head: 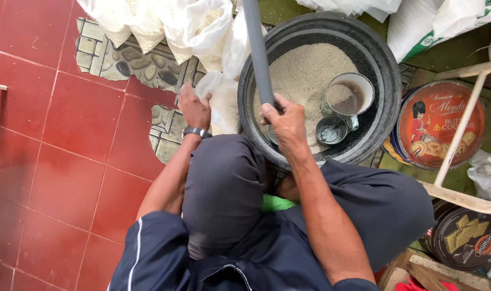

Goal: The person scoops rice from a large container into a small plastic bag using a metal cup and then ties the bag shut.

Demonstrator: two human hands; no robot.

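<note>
R hand (284, 123) grip closed round grey pipe (258, 54) standing in black basin (377, 64) of pale grain (302, 73), L hand (194, 108) pinching white plastic bag (221, 97) edge beside basin rim, metal mug (349, 96) and small tin (330, 130) on grain, red tile floor (67, 134) below.

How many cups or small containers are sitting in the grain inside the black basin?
2. A white-rimmed mug sits at the right of the grain, partly filled. A smaller metal cup sits just below it, near the black basin's front rim. Others could be buried or behind the grey pole.
</note>
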